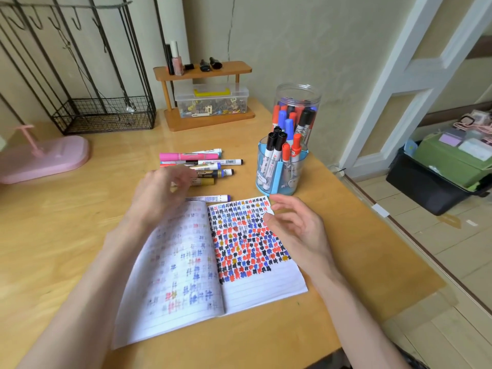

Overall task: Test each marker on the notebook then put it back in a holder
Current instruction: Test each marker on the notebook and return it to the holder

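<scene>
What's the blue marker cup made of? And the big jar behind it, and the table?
Blue holder: probably clear tinted plastic; the markers show through. Jar: clear, glossy, likely plastic, maybe glass. Table: looks like varnished wood; grain and shine show.

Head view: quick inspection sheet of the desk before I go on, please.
Surface: wooden desk.
Job's things: open notebook, right page mostly full of marks; loose markers behind it; blue holder and clear jar both hold markers.
Clutter: pink stand, wire rack, wooden shelf, plastic box.
Hands: left hand blurred over the loose markers, seemingly empty; right hand open above the notebook's right edge.
Cables: nothing seen.
Surroundings: white door frame, black bin on the floor.
</scene>
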Available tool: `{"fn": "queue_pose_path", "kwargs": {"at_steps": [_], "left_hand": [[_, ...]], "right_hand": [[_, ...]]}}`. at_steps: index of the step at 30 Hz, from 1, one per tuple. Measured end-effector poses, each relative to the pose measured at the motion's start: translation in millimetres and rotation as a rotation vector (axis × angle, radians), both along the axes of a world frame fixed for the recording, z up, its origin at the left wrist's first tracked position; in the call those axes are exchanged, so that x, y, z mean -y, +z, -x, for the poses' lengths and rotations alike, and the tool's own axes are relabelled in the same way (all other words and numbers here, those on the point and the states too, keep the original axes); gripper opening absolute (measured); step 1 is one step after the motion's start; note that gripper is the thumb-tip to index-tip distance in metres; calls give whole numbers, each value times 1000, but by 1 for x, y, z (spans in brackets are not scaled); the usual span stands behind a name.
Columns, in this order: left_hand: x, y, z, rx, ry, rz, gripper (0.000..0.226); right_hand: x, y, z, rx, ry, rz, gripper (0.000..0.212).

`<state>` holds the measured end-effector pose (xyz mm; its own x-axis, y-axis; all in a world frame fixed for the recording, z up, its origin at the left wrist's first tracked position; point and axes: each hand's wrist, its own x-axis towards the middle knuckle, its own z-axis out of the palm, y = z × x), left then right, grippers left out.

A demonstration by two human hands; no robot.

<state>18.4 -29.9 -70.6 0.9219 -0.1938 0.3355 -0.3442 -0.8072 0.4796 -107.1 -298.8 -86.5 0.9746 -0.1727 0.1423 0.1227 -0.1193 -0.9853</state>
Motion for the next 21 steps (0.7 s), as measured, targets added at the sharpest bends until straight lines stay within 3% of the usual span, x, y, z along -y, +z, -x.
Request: {"fn": "queue_pose_path", "kwargs": {"at_steps": [5, 15, 18, 21], "left_hand": [[-32, -20, -8, 3, 229, -102, 28], [-45, -31, -24, 27, 183, -212, 27], [-51, -35, -29, 23, 185, -224, 40], [-54, -34, -30, 24, 188, -219, 38]], "right_hand": [[-1, 0, 1, -18, -3, 10, 32], [0, 0, 0, -36, -16, 11, 32], [-1, 0, 0, -35, -18, 10, 31], [0, -1, 1, -31, -12, 9, 31]]}}
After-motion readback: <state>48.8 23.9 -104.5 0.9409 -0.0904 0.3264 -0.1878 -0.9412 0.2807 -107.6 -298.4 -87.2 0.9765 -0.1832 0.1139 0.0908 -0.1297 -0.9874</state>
